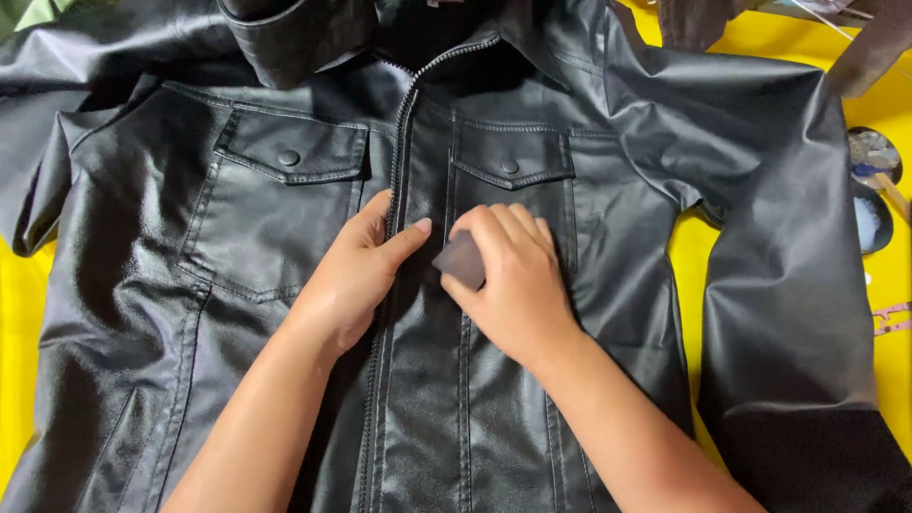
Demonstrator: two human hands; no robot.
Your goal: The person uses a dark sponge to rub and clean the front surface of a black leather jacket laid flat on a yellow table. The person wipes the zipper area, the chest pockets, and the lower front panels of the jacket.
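Note:
A black leather jacket [237, 237] lies front up, zipped, on a yellow surface [19, 323]. My left hand [351, 275] rests flat on it beside the zipper [397, 161], fingers apart, thumb pointing right. My right hand [513, 280] presses a small dark grey pad [463, 258] against the jacket's front panel just right of the zipper, below the right chest pocket [513, 157]. The left chest pocket [285, 185] with a snap button sits above my left hand.
The jacket's sleeves spread out to both sides. A small round dish [869, 223] with something whitish and a tool across it sits at the right edge on the yellow surface. Dark cloth [693, 24] lies at the top right.

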